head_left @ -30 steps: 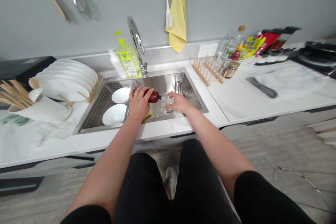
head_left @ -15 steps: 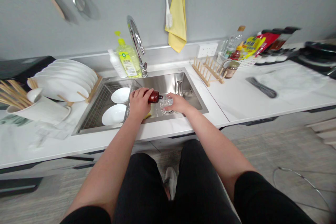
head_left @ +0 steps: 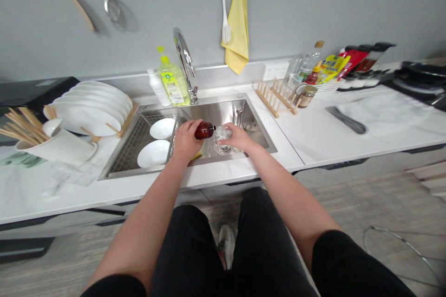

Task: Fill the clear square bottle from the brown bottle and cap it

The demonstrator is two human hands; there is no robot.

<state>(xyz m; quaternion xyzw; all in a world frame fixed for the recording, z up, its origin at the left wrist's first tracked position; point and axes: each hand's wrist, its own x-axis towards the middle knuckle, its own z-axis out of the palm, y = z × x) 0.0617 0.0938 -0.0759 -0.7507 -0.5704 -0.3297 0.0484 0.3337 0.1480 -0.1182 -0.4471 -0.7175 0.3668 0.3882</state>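
Over the sink's right basin [head_left: 223,107], my left hand [head_left: 186,140] is wrapped around a dark red-brown bottle [head_left: 204,131]. The bottle lies nearly on its side, its narrow neck pointing right. My right hand [head_left: 241,138] grips a small clear glass [head_left: 222,134], its fingers curved around the right side. The bottle's mouth is close to the glass; whether they touch I cannot tell. Liquid passing between them cannot be made out. Beneath the glass is the round drain [head_left: 223,148]. Something yellow [head_left: 197,154], partly hidden, lies beside my left wrist.
Two white bowls [head_left: 154,153] sit in the wire basket at left. Behind stand the faucet [head_left: 184,51], a dish soap bottle [head_left: 175,84] and a white bottle [head_left: 158,87]. White plates [head_left: 87,111] fill a rack at left. A wooden rack [head_left: 278,98] and a jar [head_left: 306,96] stand right.
The camera view has shifted slightly. Both hands keep their holds, with the bottle's mouth still near the glass; the glass sits a touch farther right.
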